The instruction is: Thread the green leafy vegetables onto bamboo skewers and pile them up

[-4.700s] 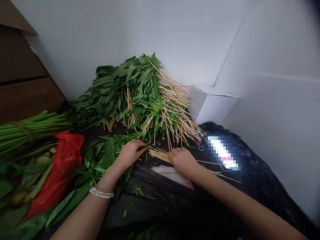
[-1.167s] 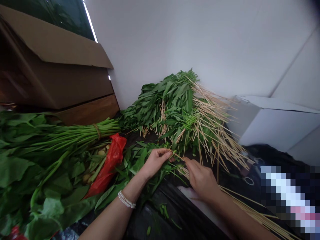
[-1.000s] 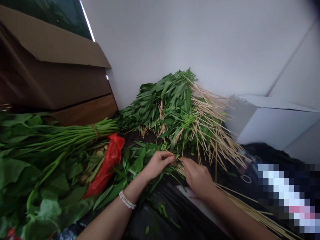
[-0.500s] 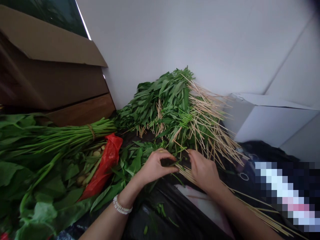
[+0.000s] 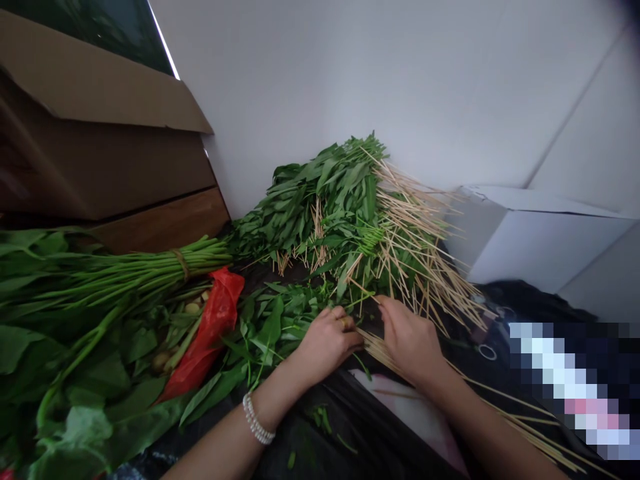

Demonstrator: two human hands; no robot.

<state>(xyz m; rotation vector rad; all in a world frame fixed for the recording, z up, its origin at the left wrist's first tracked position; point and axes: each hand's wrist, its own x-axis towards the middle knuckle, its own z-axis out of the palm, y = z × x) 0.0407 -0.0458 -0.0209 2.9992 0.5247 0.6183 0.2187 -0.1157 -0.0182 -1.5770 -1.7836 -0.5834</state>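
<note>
My right hand [image 5: 410, 337] pinches a thin bamboo skewer [image 5: 361, 288] near its end, with a piece of green stem [image 5: 367, 297] at the skewer. Close beside it on the left, my left hand [image 5: 330, 343] is closed, its fingers curled down; what they hold is hidden. Under and between the hands lies a bundle of bare skewers [image 5: 376, 347] running to the lower right. Loose leafy greens [image 5: 273, 327] lie left of my left hand. Behind my hands rises a heap of skewered greens [image 5: 340, 180], sticks pointing right.
On the left lie a tied bunch of long green stems [image 5: 145, 268] and a red plastic bag [image 5: 207, 340]. A cardboard box [image 5: 100, 153] stands behind them. A white box [image 5: 540, 243] is at the right, against the wall [image 5: 400, 80]. Black plastic sheeting [image 5: 300, 427] covers the surface.
My left hand has turned over and its fingers have closed, moving slightly right toward my right hand. The right hand stays almost in place, still pinching the skewer.
</note>
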